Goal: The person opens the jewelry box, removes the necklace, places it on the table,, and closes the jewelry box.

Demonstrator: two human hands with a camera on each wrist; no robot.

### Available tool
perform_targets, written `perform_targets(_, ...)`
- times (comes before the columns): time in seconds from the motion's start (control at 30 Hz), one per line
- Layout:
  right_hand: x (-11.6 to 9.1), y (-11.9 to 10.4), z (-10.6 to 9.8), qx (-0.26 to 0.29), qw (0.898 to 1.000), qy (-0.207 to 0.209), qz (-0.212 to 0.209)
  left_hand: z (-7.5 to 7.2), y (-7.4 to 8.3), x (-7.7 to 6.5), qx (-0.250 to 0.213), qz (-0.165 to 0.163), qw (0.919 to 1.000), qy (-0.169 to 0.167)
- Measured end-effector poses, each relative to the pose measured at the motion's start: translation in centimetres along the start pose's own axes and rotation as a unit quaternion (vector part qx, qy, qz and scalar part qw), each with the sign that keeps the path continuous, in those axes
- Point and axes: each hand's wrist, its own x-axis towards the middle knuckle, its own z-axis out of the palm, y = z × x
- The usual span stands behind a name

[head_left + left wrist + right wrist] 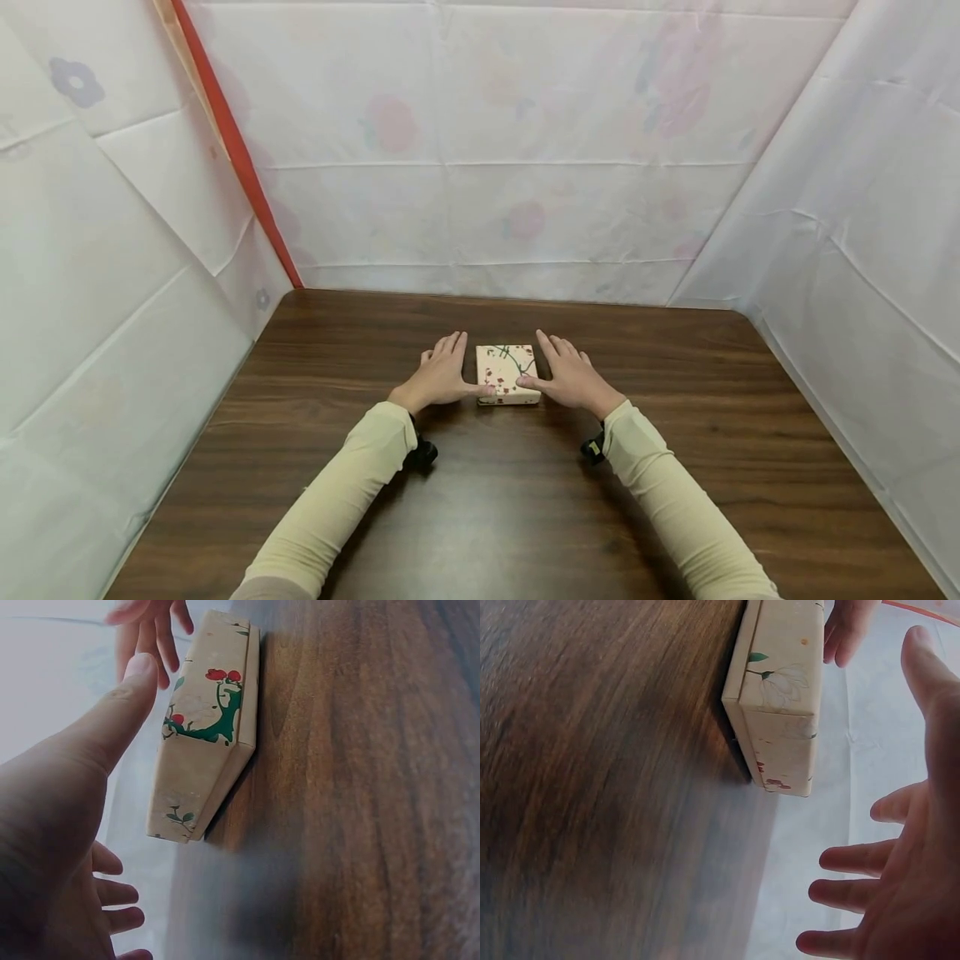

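A small cream box (507,367) with red flowers and green stems lies flat on the brown wooden table. Along its side in the left wrist view, a lid seam runs round the box (206,705). My left hand (441,372) is beside its left side, fingers extended and thumb reaching over the near left part. On the other side my right hand (568,375) mirrors it, its thumb over the near right part of the top. Both wrist views show a gap between the palms and the box (780,697). Whether the thumbs touch the lid, I cannot tell.
The dark wooden table (510,508) spreads out around the box. White printed sheets (487,150) hang behind and at both sides, with a red strip (240,158) at the back left corner. Black wrist devices (422,454) sit under the sleeves.
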Motion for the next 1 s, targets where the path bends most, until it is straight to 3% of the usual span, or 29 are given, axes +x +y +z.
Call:
perform_targets(0.37,0.5,0.3,0.7,0.008,1.0,-0.017,-0.004,0.5,0.0,0.1,-0.003,0.002,0.9997,-0.024)
perform_targets(1.0,1.1,0.5,1.7,0.016,0.999,-0.041,-0.007,1.5,0.0,0.4,-0.009,0.01,0.9994,-0.031)
